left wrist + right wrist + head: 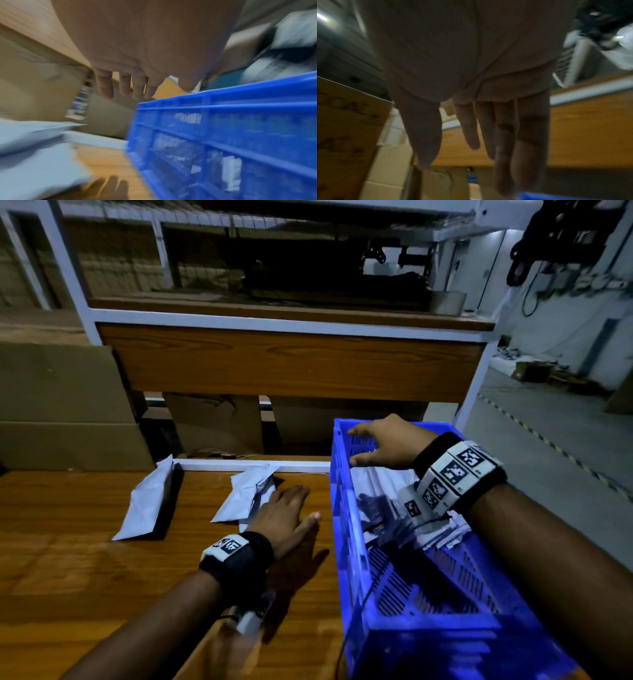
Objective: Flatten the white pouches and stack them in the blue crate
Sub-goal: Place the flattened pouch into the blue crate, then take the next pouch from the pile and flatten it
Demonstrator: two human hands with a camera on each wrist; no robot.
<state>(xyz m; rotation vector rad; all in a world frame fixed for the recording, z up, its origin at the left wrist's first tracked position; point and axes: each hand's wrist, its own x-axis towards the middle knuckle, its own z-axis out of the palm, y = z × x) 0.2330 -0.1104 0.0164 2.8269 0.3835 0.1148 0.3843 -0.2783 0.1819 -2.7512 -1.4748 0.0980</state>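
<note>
Closest to the lens is the blue crate [346, 508] on the right of the wooden table [85, 559], with a pile of white pouches [387, 477] already lying in its far half. Right hand [387, 445] hovers over that end with fingers spread flat, holding nothing. Left hand [286, 517] is flat and loose too, reaching at the nearer pouch [239, 498] beside the crate — whether it's actually touching is hard to say. Another pouch [145, 503] lies further left, well apart.

These look like thin, light, floppy bags, a bit puffy and probably slick, so my guess is press with a flat palm from the middle outward, then lift by pinching an end seam — grabbing the middle would likely just crumple it again.
</note>
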